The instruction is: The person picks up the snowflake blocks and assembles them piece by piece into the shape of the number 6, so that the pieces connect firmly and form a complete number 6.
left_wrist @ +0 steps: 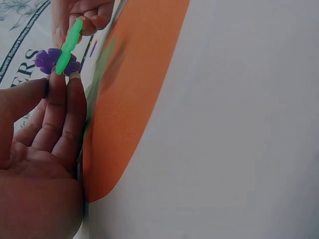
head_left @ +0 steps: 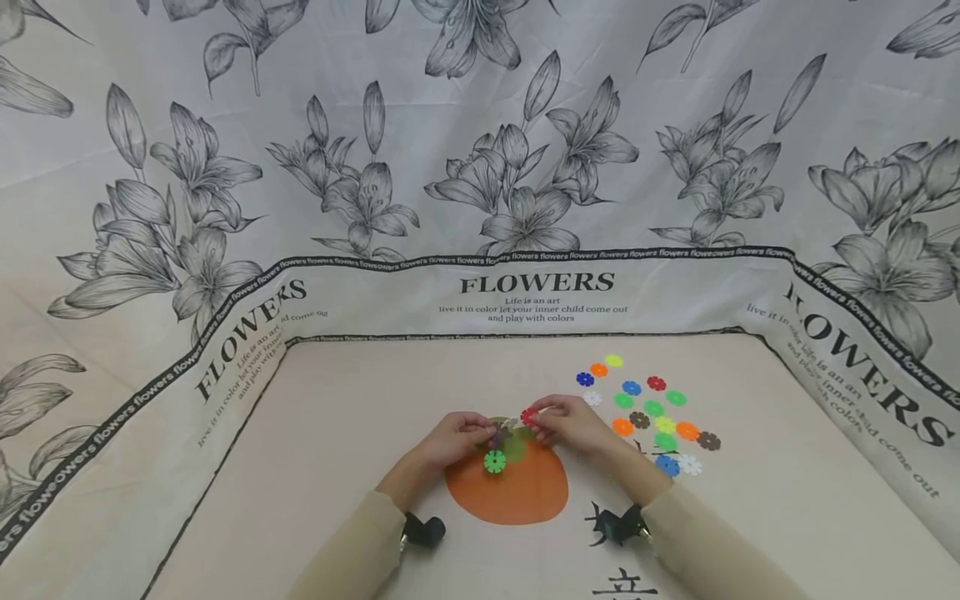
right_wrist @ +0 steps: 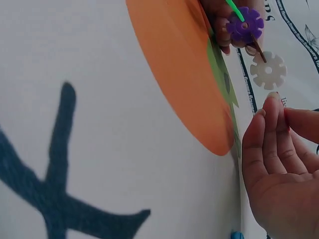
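Pinching the purple disc between thumb and fingers, the left hand works near the centre of the head frame. A green disc, a brown disc and a white disc join it in 1 cluster of 4. The right hand, just right of centre, grasps a red disc in its fingers, near the white disc. Below the 2 hands, an orange shape is printed on the bench cover; loose discs lie scattered right of centre.
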`<state>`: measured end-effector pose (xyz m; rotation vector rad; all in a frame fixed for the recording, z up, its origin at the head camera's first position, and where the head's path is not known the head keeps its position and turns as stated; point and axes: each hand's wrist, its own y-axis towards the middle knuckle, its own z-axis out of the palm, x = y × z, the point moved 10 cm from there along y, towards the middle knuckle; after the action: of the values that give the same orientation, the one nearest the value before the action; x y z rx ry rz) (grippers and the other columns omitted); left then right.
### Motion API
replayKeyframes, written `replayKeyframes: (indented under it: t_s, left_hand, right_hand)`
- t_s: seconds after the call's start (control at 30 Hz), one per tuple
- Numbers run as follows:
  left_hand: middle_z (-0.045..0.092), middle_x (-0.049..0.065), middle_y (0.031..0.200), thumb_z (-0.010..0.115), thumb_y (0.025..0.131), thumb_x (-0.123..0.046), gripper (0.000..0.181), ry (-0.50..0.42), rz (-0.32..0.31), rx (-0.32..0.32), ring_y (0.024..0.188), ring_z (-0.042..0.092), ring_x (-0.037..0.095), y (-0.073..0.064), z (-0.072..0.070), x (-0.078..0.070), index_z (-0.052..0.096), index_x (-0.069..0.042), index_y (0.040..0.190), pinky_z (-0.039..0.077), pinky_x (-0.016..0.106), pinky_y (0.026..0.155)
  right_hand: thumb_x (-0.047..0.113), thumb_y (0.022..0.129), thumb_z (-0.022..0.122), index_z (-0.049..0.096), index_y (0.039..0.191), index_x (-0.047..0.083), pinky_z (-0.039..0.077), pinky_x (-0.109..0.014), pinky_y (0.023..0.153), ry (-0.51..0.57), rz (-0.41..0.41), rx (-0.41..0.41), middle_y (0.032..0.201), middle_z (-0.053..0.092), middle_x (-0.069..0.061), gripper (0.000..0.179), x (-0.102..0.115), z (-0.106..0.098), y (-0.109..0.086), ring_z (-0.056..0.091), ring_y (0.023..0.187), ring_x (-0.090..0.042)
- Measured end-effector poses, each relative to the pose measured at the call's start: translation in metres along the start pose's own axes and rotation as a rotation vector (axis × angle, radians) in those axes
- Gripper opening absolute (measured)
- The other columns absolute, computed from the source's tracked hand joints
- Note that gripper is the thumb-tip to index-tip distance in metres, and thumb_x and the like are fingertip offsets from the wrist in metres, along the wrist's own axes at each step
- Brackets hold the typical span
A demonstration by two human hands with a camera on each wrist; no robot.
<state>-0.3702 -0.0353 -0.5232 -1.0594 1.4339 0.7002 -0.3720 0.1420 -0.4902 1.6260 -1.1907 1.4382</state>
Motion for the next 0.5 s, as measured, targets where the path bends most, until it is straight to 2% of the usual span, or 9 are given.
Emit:
replayKeyframes:
  t_s: [0.27, 0.5]
  left_hand:
    - [0.075, 0.006, 0.091, 0.064, 0.102, -0.017, 0.02, 0.011, -0.013, -0.004, 0.09, 0.067, 0.015, 0.0023, -0.0009, 0.0066, 0.069, 0.0, 0.111, 0.05, 0.033, 0.099]
    - [0.075, 0.006, 0.09, 0.064, 0.102, -0.017, 0.021, 0.025, -0.005, -0.008, 0.088, 0.067, 0.014, 0.0024, -0.0002, 0.0031, 0.07, 0.002, 0.11, 0.053, 0.031, 0.094]
  right_hand:
    - [0.011, 0.104, 0.058, 0.056, 0.129, -0.013, 0.059, -0.031, 0.083, 0.05, 0.014, -0.011, 0.103, 0.071, -0.025, 0.035, -0.0025, 0.005, -0.002, 0.067, 0.085, -0.021]
    - [0.011, 0.103, 0.061, 0.056, 0.129, -0.013, 0.058, -0.03, 0.082, 0.061, 0.025, 0.002, 0.099, 0.073, -0.02, 0.036, -0.0041, 0.0071, -0.0012, 0.067, 0.083, -0.018]
